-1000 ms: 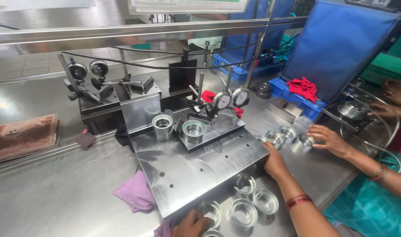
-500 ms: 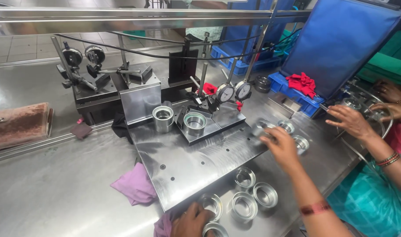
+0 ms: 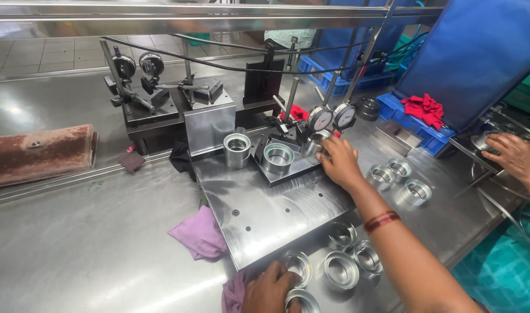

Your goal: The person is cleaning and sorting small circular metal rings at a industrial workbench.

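The right hand point(image 3: 337, 159) reaches up to the gauge stand, fingers curled around a metal ring point(image 3: 312, 144) just below the two round dial gauges point(image 3: 332, 117); the ring sits at the gauges, so the measuring looks under way, not finished. Another ring point(image 3: 277, 157) rests in the dark fixture point(image 3: 288, 168) beside it, and a taller ring point(image 3: 237, 149) stands just to the left. The left hand point(image 3: 270, 288) lies low at the table's point(image 3: 73, 255) near edge, fingers bent over a ring point(image 3: 297, 265) among a group of four or five, seemingly waiting their turn. Three more rings point(image 3: 399, 181) sit apart to the right; whether those are already checked I cannot tell. A co-worker's hand point(image 3: 511, 155) works at the far right
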